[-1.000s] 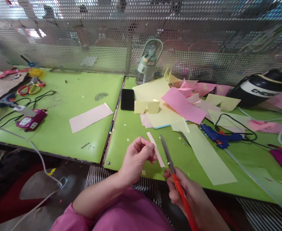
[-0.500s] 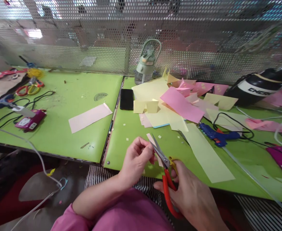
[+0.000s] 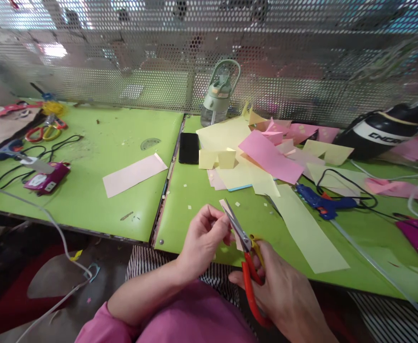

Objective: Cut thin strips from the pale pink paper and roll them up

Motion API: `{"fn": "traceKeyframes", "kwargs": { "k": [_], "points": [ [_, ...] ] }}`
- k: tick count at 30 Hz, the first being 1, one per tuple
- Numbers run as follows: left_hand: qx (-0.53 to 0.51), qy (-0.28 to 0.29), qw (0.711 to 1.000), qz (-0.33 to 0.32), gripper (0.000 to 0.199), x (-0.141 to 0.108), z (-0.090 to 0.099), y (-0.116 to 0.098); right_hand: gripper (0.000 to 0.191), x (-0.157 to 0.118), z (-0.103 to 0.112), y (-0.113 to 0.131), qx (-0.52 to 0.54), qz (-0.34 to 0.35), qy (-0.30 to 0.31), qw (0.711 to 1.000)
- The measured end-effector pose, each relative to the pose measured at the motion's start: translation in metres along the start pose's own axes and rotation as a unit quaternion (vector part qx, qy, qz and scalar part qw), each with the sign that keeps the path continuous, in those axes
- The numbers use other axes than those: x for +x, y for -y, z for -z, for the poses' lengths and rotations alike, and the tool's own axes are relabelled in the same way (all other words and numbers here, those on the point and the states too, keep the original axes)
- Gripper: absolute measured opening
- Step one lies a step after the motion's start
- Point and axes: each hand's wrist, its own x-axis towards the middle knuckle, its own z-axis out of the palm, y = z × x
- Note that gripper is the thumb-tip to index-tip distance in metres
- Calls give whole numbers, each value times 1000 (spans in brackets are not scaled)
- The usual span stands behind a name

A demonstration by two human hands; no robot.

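Observation:
My left hand [image 3: 207, 236] is closed, pinching a narrow strip of pale pink paper [image 3: 238, 242] over the front of the green table. In my right hand [image 3: 278, 281] is a pair of scissors [image 3: 252, 295] with one red and one yellow handle. Their slim metal blades point up and left, lying along the strip right beside my left fingertips. The blades stand nearly together. Part of the strip is hidden behind the blades and my fingers. Small paper squares [image 3: 237, 204] are scattered just beyond my hands.
Pink sheets [image 3: 271, 157], yellow sheets and a long pale strip [image 3: 311, 236] lie ahead and right. A blue glue gun [image 3: 325, 202] trails a black cord. A phone [image 3: 188, 148] and bottle [image 3: 216, 100] stand near the perforated screen [image 3: 152, 71]. At left is another pink sheet [image 3: 134, 175].
The scissor blades have drawn closer together along the pink strip. Both hands stay in almost the same place, and the whole view has shifted very slightly.

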Motion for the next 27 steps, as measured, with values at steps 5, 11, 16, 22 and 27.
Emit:
{"fn": "traceKeyframes", "kwargs": {
  "k": [5,11,16,22,27],
  "points": [
    [0,1,1000,3,40,1,-1,-1,30,1,1,-1,13,14,-14,1000],
    [5,0,1000,6,41,2,-3,-2,33,0,0,-3,23,27,-14,999],
    [11,0,1000,1,42,2,-3,-3,32,-1,0,-5,33,36,-27,998],
    [6,-2,1000,4,42,2,-3,-3,33,0,0,-2,25,26,-25,999],
    [20,-3,1000,11,43,1,-4,-3,31,-2,2,-2,54,19,-36,998]
  ]
}}
